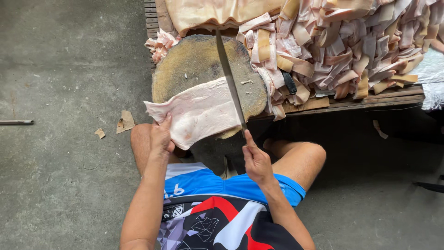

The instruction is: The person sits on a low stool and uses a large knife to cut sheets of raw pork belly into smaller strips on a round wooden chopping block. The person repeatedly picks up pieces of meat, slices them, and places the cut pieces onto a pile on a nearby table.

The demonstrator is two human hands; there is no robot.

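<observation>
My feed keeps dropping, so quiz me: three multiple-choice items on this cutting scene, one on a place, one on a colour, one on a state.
1. Where does the pale slab of skin lie?
A. on the round wooden block
B. on the concrete floor
C. on the heap of strips

2. What colour are the shorts across the person's lap?
A. green
B. blue
C. yellow

3. How does the long knife stand?
A. lying on the floor
B. stuck upright in the heap
C. held in the right hand, blade across the slab's edge

Answers:
1 A: the slab drapes over the block, held by the left hand.
2 B: blue cloth shows between both thighs.
3 C: the right hand grips the handle, blade running over the block.
</observation>
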